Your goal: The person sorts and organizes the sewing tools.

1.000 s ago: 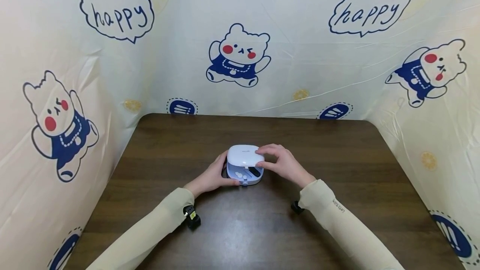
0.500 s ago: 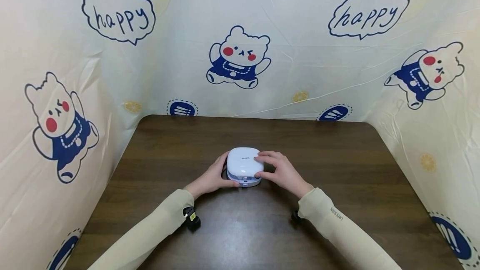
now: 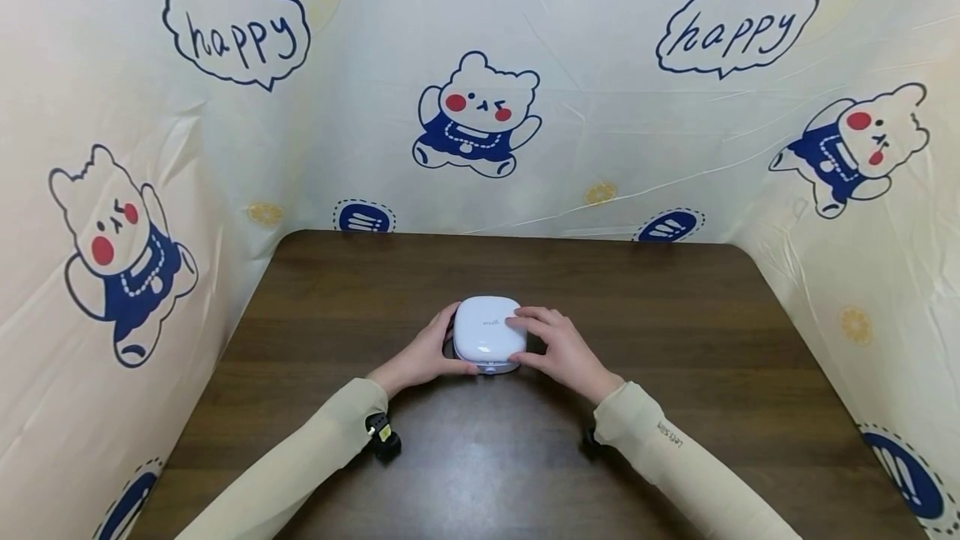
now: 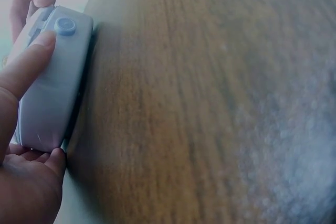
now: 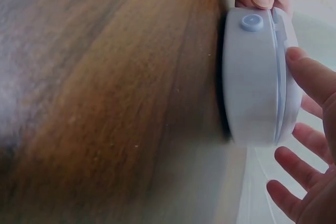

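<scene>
A white rounded case with a glossy lid lies on the table, a round button on its front. Its lid is down over the base, with a narrow seam between them. My left hand grips the case's left side, thumb at the front near the button and fingers around the far side. On the right part of the lid, my right hand holds thumb and forefinger against it; the other fingers are spread beside the case in the right wrist view. The lid hides the inside. Something dark shows between left palm and case.
The brown wooden table has rounded far corners. A pale printed curtain with bears and "happy" bubbles stands behind it and at both sides. Black wrist cameras hang below the sleeves.
The lid has come down from half-raised, covering small white and black items seen inside before. My right hand has moved down and slightly nearer with it; the left hand stays put.
</scene>
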{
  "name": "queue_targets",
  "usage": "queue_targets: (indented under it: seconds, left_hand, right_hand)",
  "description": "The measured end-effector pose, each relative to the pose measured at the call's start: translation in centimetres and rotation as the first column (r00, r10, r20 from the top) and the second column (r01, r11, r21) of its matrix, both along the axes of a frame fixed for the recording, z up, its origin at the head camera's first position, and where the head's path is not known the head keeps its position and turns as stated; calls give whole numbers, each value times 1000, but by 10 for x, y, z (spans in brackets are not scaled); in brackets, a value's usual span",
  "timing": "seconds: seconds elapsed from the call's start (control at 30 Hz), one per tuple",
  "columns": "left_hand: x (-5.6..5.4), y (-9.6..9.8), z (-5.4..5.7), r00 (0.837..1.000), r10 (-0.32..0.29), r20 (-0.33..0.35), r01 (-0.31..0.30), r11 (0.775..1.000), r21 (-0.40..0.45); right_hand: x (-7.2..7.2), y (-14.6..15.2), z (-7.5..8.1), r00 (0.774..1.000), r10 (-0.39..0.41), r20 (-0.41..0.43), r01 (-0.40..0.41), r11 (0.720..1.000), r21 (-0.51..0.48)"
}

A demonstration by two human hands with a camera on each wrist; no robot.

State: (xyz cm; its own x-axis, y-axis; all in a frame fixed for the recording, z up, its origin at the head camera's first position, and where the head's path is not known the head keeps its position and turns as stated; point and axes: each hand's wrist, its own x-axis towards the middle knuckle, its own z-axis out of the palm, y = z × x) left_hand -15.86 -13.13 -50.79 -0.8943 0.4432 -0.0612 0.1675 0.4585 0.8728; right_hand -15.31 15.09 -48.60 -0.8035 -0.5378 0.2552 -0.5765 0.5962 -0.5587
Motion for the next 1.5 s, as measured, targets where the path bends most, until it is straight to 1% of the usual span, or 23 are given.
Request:
queue_targets:
  seconds: [0.13, 0.27, 0.33, 0.4, 0.57, 0.67, 0.93, 1.07, 1.27, 1.37, 1.5]
  left_hand:
    - [0, 0, 0, 1000, 1, -2, -1, 1000, -3]
    - [0, 0, 1, 1000, -2, -4, 2, 1000, -6]
    - [0, 0, 1, 1000, -5, -5, 5, 1000, -3]
    - [-1, 0, 0, 1000, -8, -6, 8, 1000, -2]
    - [-2, -1, 0, 1000, -17, -7, 17, 1000, -4]
    - [-2, 0, 0, 1000, -23, -12, 23, 1000, -2]
    - [-5, 1, -2, 1000, -16, -15, 17, 1000, 6]
    - [-5, 0, -3, 1000, -15, -18, 15, 1000, 0]
    - [-1, 1, 0, 1000, 6, 20, -6, 1000, 8]
    - [0, 1, 0, 999, 11, 33, -11, 1000, 5]
    - [0, 2, 0, 999, 14, 29, -14, 1000, 2]
  right_hand:
    - [0, 0, 1, 1000, 5, -3, -5, 1000, 6]
    - [-1, -1, 5, 1000, 25, 9, -26, 1000, 11]
    - [-3, -2, 8, 999, 42, 29, -42, 999, 13]
    - [-6, -4, 11, 996, 57, 67, -59, 998, 17]
    - [-16, -7, 13, 983, 96, 157, -106, 993, 57]
    - [-19, -8, 13, 976, 109, 186, -125, 989, 76]
    - [-26, -11, 16, 952, 127, 277, -153, 985, 75]
    - [-30, -12, 16, 952, 142, 272, -168, 983, 72]
    - [-33, -14, 15, 955, 168, 246, -192, 978, 78]
    - [-33, -14, 14, 956, 167, 243, -191, 979, 79]
    - [-32, -14, 13, 955, 158, 249, -183, 980, 78]
